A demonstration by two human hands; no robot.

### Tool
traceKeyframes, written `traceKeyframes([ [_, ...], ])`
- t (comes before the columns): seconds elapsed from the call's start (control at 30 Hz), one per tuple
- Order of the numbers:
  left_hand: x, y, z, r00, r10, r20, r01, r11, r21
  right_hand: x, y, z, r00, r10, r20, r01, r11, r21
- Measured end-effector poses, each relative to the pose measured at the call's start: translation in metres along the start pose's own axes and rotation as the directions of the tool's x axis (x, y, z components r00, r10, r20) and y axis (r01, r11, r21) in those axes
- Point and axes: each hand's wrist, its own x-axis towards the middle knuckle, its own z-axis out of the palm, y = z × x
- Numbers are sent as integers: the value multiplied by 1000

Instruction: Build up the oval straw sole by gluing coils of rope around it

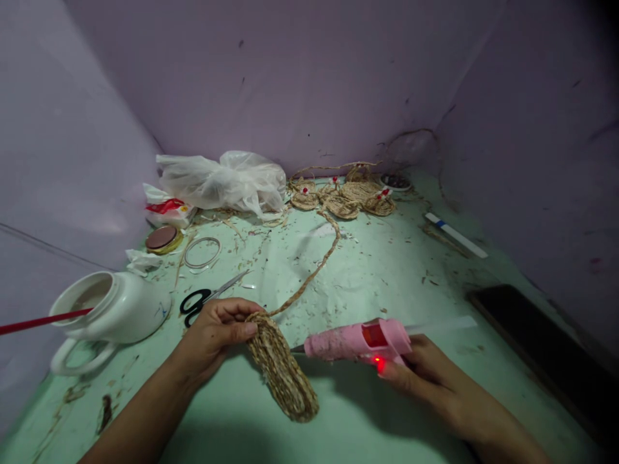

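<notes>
Between the thumb and fingers of my left hand (220, 335) is the upper end of a long oval coil of braided straw (283, 370). A loose tail of the braided cord (309, 280) runs from that end away across the green surface. My right hand (425, 377) is closed around a pink hot glue gun (358, 341), its red light lit near my thumb. The gun's metal nozzle points left, close beside the coil's right edge; whether it touches, I cannot tell. A translucent glue stick (445, 325) sticks out of the gun's back.
Black-handled scissors (207, 299) lie just beyond my left hand. A white jug (130, 306) on its side is at left, near a tape ring (202, 252). Behind are a plastic bag (222, 180) and several straw coils (341, 206). A dark phone-like slab (532, 348) lies right.
</notes>
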Motion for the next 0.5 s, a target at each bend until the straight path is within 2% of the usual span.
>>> traceKeyframes([
  [0.3, -1, 2, 1, 1000, 6, -5, -6, 1000, 3, -2, -2, -1, 999, -6, -46, 5, 1000, -26],
  [0.5, -1, 0, 0, 1000, 0, -13, 0, 1000, 13, -2, -1, -3, 998, 18, 59, -21, 998, 52],
])
